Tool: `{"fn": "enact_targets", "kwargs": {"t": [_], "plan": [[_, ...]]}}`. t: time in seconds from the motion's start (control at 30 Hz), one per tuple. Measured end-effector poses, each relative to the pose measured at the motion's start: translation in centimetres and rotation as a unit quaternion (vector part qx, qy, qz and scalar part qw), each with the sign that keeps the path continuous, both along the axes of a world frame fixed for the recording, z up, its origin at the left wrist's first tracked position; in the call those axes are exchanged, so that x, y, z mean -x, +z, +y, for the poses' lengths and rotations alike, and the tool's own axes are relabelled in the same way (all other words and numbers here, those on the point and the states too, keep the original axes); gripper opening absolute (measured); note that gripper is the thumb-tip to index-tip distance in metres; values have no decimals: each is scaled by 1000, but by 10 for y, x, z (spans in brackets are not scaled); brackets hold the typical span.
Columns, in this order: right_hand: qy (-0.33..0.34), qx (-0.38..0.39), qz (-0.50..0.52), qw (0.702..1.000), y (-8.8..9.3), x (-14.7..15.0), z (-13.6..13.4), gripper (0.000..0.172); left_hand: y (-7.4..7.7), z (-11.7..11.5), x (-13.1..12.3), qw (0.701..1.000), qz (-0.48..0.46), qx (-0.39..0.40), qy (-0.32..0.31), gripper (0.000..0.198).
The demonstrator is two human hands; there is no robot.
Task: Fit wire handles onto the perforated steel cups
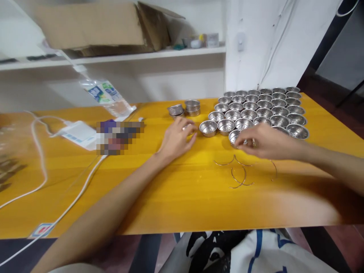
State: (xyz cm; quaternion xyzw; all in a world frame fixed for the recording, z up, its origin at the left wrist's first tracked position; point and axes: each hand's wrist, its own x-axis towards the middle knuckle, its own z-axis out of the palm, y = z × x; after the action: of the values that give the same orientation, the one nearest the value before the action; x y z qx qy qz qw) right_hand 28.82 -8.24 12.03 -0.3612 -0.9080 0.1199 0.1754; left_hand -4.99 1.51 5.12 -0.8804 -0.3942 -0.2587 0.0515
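Note:
On the right of the yellow table stand rows of small round metal cups (248, 114) with holes in their bases. My right hand (263, 142) pinches the rim of a metal cup (234, 136) at the near edge of the rows, its fingertips partly hiding it. My left hand (178, 138) is curled, thumb below and fingers above, around a shiny metal cup (189, 129) that is mostly hidden. Just beyond it stand more cups (192, 107), some stacked. Several thin curved wires (238, 178) lie on the table in front of my right hand.
The yellow table (159, 201) ends at its front edge near my lap. A white power strip (79, 133) and white cables (85, 185) lie to the left. A clear plastic packet (108, 96) leans there. Behind, a white shelf (182, 54) carries a cardboard box (93, 26).

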Motion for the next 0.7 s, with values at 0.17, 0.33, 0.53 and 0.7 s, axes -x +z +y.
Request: {"fn": "enact_targets", "kwargs": {"t": [0.17, 0.33, 0.53, 0.7], "plan": [[95, -160, -243, 952, -40, 25, -30, 28, -5, 29, 22, 963, -10, 58, 262, 45], [116, -189, -283, 933, -50, 27, -27, 34, -14, 35, 22, 953, -46, 156, 256, 61], [139, -171, -285, 933, -51, 25, -16, 51, -17, 36, 19, 968, -56, 124, 210, 69], [133, -161, -295, 932, -53, 26, -15, 42, -25, 42, 22, 971, -93, 106, 191, 63]]}}
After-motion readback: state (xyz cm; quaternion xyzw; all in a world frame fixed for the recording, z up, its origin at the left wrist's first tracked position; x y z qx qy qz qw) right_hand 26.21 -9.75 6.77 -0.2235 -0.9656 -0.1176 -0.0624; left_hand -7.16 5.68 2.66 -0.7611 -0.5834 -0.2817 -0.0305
